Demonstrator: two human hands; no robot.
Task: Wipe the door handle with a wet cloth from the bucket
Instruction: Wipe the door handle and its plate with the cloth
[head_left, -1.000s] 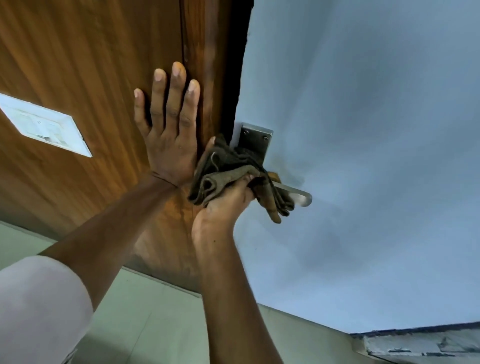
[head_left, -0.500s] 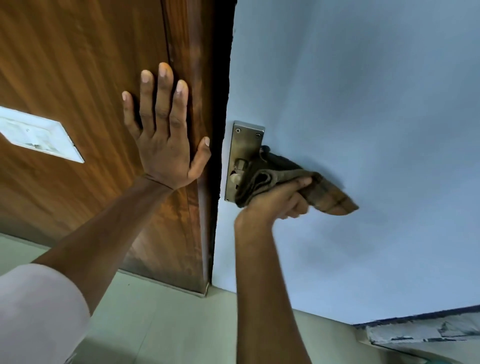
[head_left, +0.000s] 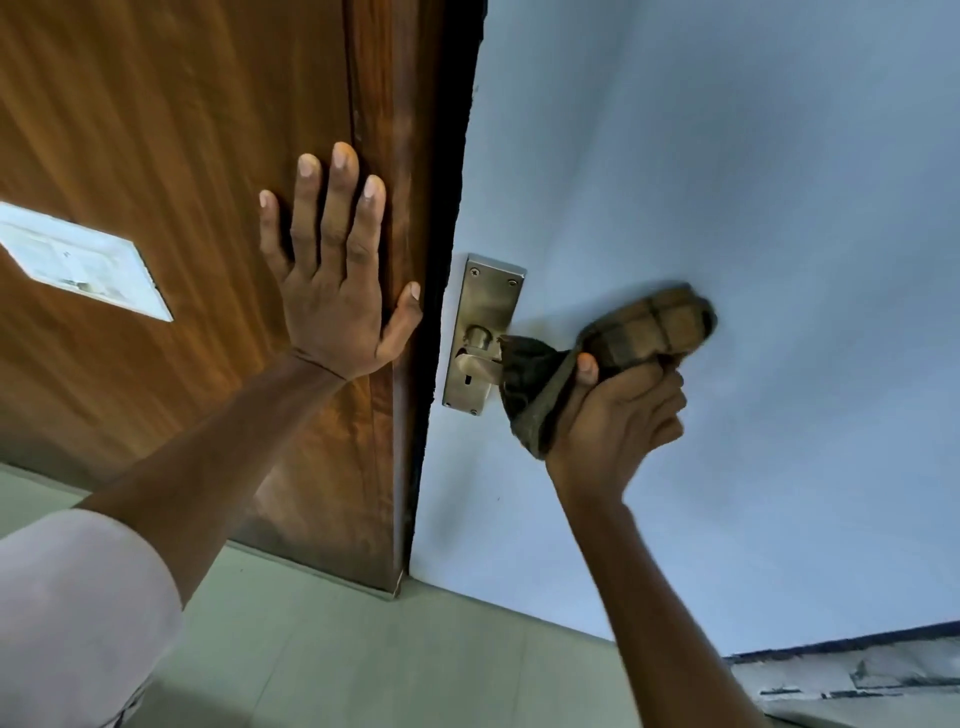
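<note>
Against the pale door, the right hand (head_left: 613, 415) grips a cloth (head_left: 597, 358) bunched around the handle (head_left: 480, 364); it looks soft, limp and light, best held wadded. Left hand (head_left: 337, 291) lies open, flat on wood.

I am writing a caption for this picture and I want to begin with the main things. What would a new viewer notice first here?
First, the right hand at centre right, gripping a dark checked cloth wrapped over the lever of the metal door handle on the pale blue door. Next, the left hand pressed flat, fingers spread, on the brown wooden panel left of the handle. A white plate sits on that wood at far left.
</note>
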